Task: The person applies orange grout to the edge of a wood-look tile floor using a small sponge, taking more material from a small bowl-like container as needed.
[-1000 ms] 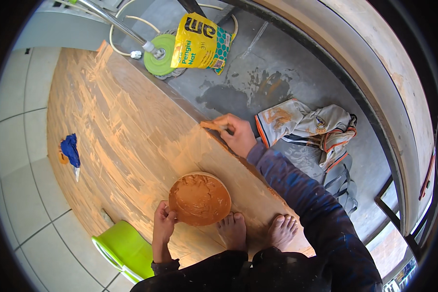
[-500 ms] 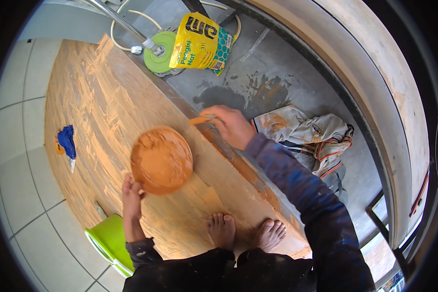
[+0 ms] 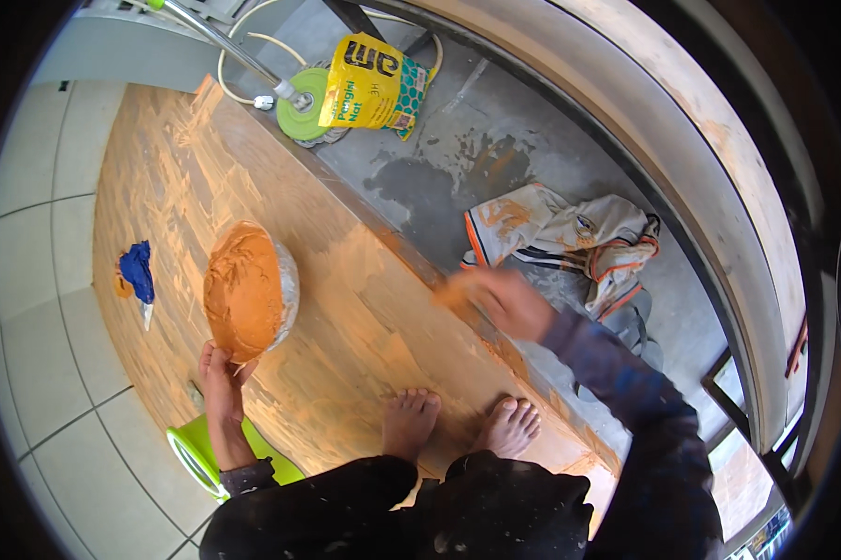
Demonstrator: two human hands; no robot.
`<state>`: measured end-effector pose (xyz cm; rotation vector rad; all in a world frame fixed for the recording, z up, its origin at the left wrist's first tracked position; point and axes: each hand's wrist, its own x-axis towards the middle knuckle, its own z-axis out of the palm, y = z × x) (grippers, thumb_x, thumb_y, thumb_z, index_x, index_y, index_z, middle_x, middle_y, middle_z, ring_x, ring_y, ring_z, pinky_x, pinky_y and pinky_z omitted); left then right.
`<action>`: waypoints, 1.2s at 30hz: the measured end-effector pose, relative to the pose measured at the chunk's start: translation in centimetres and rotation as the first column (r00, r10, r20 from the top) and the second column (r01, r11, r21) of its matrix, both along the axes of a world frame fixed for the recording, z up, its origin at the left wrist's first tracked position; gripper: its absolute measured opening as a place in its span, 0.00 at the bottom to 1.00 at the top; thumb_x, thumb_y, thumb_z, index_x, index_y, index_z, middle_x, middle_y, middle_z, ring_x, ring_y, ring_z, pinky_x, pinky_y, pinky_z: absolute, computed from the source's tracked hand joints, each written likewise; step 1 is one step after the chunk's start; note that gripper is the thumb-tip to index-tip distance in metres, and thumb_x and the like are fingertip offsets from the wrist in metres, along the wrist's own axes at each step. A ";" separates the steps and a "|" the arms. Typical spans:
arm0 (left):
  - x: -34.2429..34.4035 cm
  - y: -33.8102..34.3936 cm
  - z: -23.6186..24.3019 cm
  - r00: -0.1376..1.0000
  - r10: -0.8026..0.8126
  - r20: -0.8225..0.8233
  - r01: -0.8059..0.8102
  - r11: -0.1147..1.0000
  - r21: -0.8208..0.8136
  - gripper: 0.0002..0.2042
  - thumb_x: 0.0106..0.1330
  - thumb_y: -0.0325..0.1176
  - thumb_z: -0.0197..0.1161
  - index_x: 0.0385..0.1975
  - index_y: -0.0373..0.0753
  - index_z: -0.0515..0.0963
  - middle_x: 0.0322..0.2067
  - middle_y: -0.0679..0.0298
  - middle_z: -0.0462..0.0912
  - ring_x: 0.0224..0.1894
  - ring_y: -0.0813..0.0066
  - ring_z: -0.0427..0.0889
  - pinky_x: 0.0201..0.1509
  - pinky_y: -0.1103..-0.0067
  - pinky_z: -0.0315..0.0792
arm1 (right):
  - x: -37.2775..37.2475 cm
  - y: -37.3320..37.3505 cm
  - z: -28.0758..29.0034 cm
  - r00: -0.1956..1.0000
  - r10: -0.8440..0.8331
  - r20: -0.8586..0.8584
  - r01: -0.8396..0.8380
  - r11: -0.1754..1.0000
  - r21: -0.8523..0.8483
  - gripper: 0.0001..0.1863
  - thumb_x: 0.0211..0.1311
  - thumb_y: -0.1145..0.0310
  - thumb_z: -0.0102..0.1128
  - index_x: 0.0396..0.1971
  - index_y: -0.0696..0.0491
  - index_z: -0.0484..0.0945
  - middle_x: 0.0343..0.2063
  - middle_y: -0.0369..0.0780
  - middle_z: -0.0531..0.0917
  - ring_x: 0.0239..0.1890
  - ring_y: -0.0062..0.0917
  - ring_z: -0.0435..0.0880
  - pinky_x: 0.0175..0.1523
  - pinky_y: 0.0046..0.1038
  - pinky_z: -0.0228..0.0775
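My left hand (image 3: 223, 378) is closed on the near rim of a round bowl (image 3: 290, 291) and keeps it tilted above the wooden surface (image 3: 346, 345). Thick orange paste (image 3: 243, 285) fills the bowl. Farther right, my right hand (image 3: 514, 303) grips a small flat scraper (image 3: 453, 289) coated in orange. Motion smears the scraper, which is over the long edge of the wood; I cannot tell whether it touches. Orange streaks cover much of the wood, thickest on the left half.
My bare feet (image 3: 458, 425) are on the wood near its right edge. A stained cloth garment (image 3: 570, 233) lies on the grey floor. Beyond are a yellow bag (image 3: 364, 84) and a green mop head (image 3: 304, 107). A blue crumpled item (image 3: 138, 271) and a green bucket (image 3: 257, 457) are left.
The bowl has moved left and tipped, so its right outer side shows. My right hand has moved right and nearer along the wood's edge, still holding the scraper.
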<state>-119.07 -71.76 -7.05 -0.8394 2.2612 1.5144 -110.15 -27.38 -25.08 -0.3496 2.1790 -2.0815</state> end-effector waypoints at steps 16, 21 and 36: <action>-3.3 2.7 -1.2 0.983 -0.178 -0.044 0.179 0.984 0.012 0.06 0.77 0.34 0.51 0.46 0.43 0.74 0.43 0.65 0.85 0.46 0.73 0.87 0.55 0.69 0.82 | 7.9 0.2 2.6 0.981 -0.134 0.139 0.110 0.980 0.166 0.15 0.65 0.76 0.61 0.51 0.55 0.81 0.42 0.50 0.86 0.50 0.49 0.84 0.53 0.42 0.78; -6.9 5.2 -3.1 0.941 -0.335 -0.044 0.337 0.941 0.041 0.06 0.76 0.32 0.51 0.45 0.42 0.74 0.40 0.66 0.85 0.45 0.75 0.87 0.51 0.72 0.83 | 4.1 -5.2 2.9 0.940 -0.341 -0.016 0.294 0.785 0.545 0.15 0.58 0.75 0.60 0.47 0.58 0.82 0.36 0.48 0.84 0.44 0.46 0.82 0.49 0.43 0.79; -17.3 7.3 -5.8 0.739 -0.671 0.058 0.673 0.739 -0.029 0.10 0.76 0.34 0.54 0.51 0.42 0.76 0.42 0.68 0.84 0.46 0.78 0.83 0.49 0.77 0.78 | 4.7 -8.2 6.4 0.887 -0.461 0.037 0.375 0.763 0.527 0.21 0.47 0.81 0.64 0.45 0.58 0.80 0.37 0.47 0.81 0.42 0.45 0.77 0.48 0.43 0.74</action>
